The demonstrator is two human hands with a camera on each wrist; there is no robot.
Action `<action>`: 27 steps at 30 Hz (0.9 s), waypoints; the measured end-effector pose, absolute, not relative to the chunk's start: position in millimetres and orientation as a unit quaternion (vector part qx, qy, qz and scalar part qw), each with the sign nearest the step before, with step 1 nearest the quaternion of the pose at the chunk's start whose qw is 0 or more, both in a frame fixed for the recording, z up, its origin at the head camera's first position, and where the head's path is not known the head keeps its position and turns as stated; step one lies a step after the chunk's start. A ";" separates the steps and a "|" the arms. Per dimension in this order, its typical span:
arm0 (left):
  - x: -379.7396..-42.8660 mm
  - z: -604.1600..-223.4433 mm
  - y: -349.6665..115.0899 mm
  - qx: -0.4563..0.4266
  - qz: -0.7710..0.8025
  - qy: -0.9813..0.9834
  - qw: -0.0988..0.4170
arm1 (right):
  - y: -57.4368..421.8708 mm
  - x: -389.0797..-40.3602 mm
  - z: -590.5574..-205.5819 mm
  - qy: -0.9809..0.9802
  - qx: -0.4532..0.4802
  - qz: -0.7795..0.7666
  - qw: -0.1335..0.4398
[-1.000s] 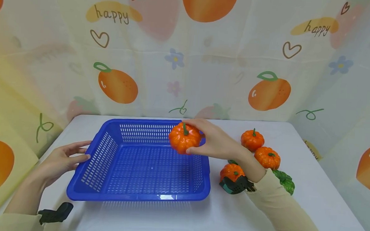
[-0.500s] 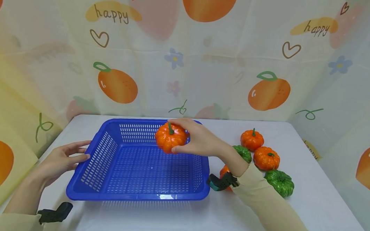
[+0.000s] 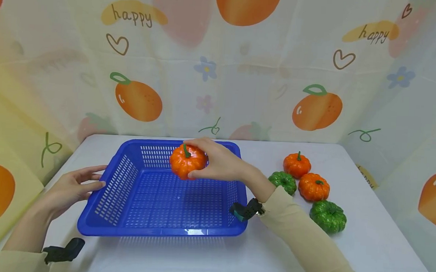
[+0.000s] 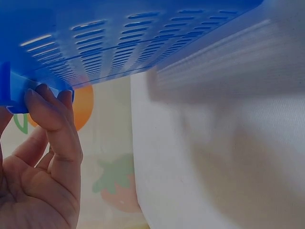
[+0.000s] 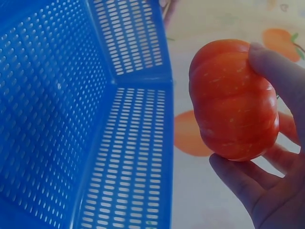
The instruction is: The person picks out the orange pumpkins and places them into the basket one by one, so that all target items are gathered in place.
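Observation:
In the head view, my right hand grips an orange toy pumpkin with a green stem, held above the blue plastic basket. The right wrist view shows this pumpkin between thumb and fingers, apart from the basket's slotted wall. My left hand holds the basket's left rim. Seen from the left wrist, its fingertips hook at the rim's edge, near the slotted outer wall. The basket's visible floor bears only shadow.
Right of the basket on the white table are two orange pumpkins, one behind and one nearer, plus a small green pumpkin and a larger green one. A printed curtain hangs behind the table.
My right hand has carried the orange pumpkin leftward over the basket. The green pumpkins have come out from behind the arm, while another orange one is now hidden by it. My left hand stays put.

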State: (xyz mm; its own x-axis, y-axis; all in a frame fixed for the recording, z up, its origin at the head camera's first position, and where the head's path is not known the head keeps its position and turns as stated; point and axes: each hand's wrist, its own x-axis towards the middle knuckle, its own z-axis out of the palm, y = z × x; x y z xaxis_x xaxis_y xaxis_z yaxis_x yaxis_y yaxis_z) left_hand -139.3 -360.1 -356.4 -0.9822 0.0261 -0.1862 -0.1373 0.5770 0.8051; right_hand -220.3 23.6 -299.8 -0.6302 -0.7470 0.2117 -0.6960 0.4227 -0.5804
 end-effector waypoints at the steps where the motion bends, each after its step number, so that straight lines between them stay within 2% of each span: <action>1: -139.1 -356.2 -360.3 -0.032 0.460 0.883 0.089 | 21.3 -220.7 -299.8 0.842 -0.429 -0.324 0.040; 14: -138.2 -355.2 -359.4 -0.035 0.464 0.880 0.092 | -10.4 -224.3 -302.8 0.832 -0.447 -0.321 0.070; 27: -139.2 -356.3 -359.5 -0.037 0.463 0.880 0.094 | -30.8 -231.1 -321.7 0.825 -0.443 -0.335 0.102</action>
State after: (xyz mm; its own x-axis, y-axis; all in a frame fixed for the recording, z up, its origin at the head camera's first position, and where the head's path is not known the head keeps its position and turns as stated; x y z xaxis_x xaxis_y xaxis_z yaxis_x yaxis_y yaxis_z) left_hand -139.2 -359.5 -356.3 -0.9795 0.0229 -0.1999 -0.1519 0.5680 0.8089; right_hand -231.1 -30.8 -321.7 -0.5866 -0.7997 0.1276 -0.6627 0.3835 -0.6433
